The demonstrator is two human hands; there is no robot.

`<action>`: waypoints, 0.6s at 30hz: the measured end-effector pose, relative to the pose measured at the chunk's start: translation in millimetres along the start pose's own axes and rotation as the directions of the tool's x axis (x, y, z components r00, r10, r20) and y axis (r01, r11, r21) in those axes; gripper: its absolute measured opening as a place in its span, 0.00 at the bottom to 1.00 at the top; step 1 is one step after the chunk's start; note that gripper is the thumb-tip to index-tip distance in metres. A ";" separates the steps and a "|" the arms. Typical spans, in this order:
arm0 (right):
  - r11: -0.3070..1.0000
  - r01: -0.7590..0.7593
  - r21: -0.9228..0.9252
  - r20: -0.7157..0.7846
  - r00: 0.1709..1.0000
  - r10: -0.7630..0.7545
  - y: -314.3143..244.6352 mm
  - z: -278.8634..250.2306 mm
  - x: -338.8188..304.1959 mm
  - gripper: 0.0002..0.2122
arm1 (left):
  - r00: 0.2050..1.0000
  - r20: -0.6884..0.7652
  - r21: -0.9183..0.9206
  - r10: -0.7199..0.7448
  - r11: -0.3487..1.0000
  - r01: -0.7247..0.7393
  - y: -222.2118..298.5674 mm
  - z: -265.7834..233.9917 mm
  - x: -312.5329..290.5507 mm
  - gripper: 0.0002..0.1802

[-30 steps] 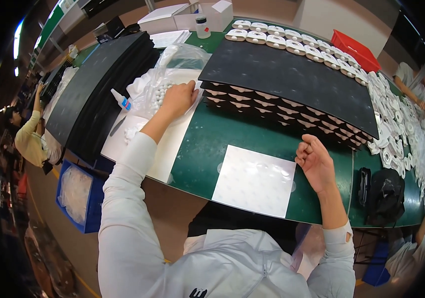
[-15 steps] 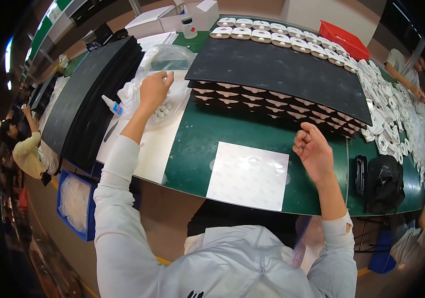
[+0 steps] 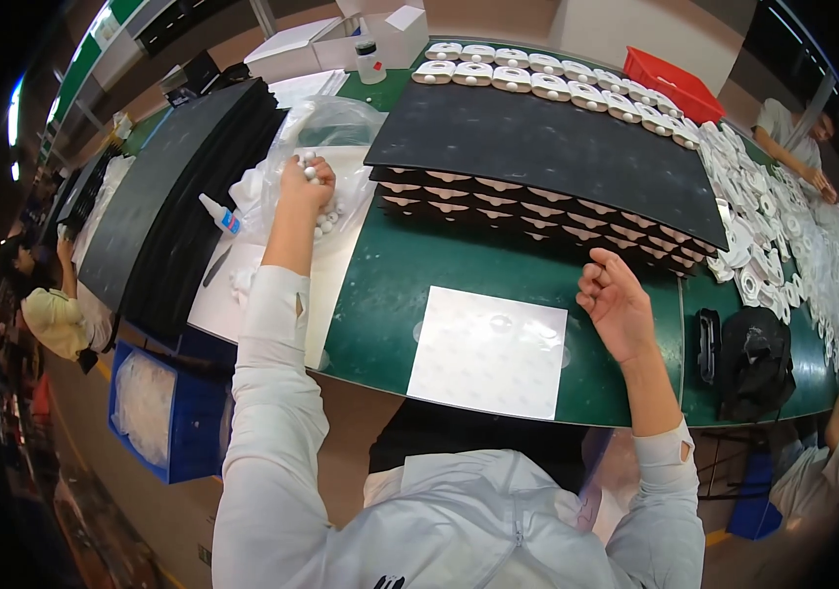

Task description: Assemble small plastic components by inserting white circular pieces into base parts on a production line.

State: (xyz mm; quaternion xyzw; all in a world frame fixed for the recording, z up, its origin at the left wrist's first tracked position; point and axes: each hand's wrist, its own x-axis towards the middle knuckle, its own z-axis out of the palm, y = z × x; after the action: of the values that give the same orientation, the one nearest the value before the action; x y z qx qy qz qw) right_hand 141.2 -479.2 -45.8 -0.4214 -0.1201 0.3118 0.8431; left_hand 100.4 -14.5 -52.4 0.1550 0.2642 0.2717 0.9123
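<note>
My left hand point(image 3: 304, 192) is over the clear plastic bag point(image 3: 346, 113), its fingers closed around several small white balls point(image 3: 310, 169) that show at the fingertips. More loose white balls point(image 3: 325, 226) lie beside the wrist. Above the green table my right hand point(image 3: 621, 312) hangs palm-up with curled fingers; what they hold, if anything, is hidden. Left of that hand lies a white sheet point(image 3: 488, 353), flat near the table's front edge. Beyond it stands a stack of black boards point(image 3: 537, 147) with white parts between the layers. White oval pieces, each with a ball, line the top board's far side.
A glue bottle point(image 3: 219, 214) lies beside tall black boards point(image 3: 169, 167) at left. White plastic parts point(image 3: 758, 236) are heaped at right, near a black bag point(image 3: 758, 363) and red bin point(image 3: 675, 83). A blue crate point(image 3: 189, 422) stands below; other people work at both sides.
My left hand has turned and dipped into the balls beside the bag, and several now show in its fingers. My right hand has barely moved.
</note>
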 end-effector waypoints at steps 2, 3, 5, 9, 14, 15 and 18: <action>1.000 0.006 0.002 0.002 1.000 -0.006 0.7 -1.9 -0.4 0.11 | 0.998 0.034 -0.124 -0.061 0.990 0.065 0.1 4.5 -2.6 0.12; 1.000 0.013 0.007 0.005 1.000 -0.013 -0.3 -4.6 -2.0 0.11 | 0.991 0.083 -0.113 -0.107 0.987 0.116 0.5 9.4 -5.4 0.12; 1.000 0.021 -0.002 0.023 1.000 -0.021 -4.3 -3.7 -3.7 0.12 | 0.971 0.178 -0.090 -0.161 0.980 0.179 7.1 9.8 -8.9 0.15; 0.982 0.092 -0.167 0.106 0.992 -0.075 -25.6 -6.3 -12.5 0.11 | 0.897 0.359 0.042 -0.259 0.964 0.262 14.0 3.8 -43.6 0.16; 0.615 0.049 -0.787 0.046 0.999 -0.021 -98.6 -28.6 -44.0 0.09 | 0.864 0.356 0.130 -0.357 0.934 0.332 -4.5 6.4 -125.7 0.13; 0.459 0.038 -0.888 0.024 0.999 -0.038 -116.1 -44.6 -46.0 0.08 | 0.879 0.337 0.169 -0.339 0.940 0.297 -12.2 6.8 -135.5 0.12; -0.003 -0.052 -0.999 -0.049 0.958 -0.283 -166.0 -103.9 -38.7 0.08 | 0.772 0.466 0.246 -0.433 0.901 0.357 -41.4 10.7 -155.6 0.12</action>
State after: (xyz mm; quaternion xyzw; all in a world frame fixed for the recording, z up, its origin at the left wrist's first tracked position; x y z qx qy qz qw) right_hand 230.0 -644.3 22.9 -0.9133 -0.2375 0.0125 0.3306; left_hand 12.7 -139.1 0.6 0.2269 0.0589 0.0030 0.9721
